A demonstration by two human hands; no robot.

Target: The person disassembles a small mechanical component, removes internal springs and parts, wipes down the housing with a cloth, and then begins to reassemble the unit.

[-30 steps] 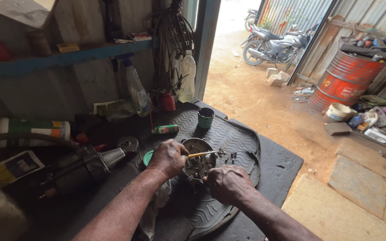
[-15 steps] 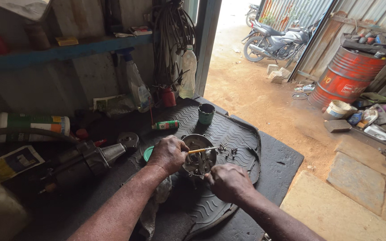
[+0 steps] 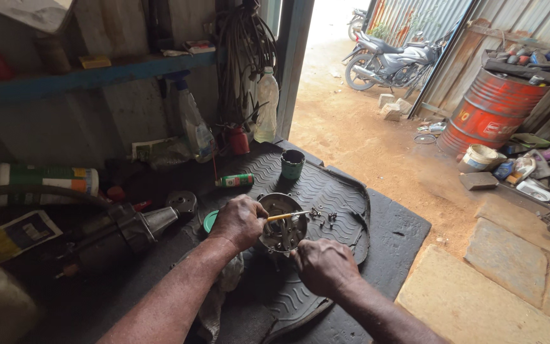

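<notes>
My left hand [image 3: 240,221] is curled round the near-left rim of the round metal housing [image 3: 281,224], fingers wrapped and pressing it down on the ribbed rubber mat [image 3: 326,185]. In that same hand I pinch a thin yellow-handled tool [image 3: 286,216]; its long axis runs almost level, left to right, across the open face of the housing, tip toward the loose screws [image 3: 323,216]. My right hand [image 3: 324,266] sits at the near-right rim, fingers closed in a loose fist against the edge; what they pinch, if anything, I cannot tell.

So the housing lies dead ahead, between both hands and just beyond my knuckles, near the middle of the mat. Left hand is the nearer one, already on it.

Room to move: the screws lie just beside the housing on its right, so a sweep that way is tight. Beyond it, toward the mat's far edge, a small dark cup [image 3: 292,164] stands well apart, and a green spray can [image 3: 235,180] lies on its side to the far left. To my left, a grey motor-like part [image 3: 128,229] lies near my wrist. The mat's right edge and near corner are the open side.
</notes>
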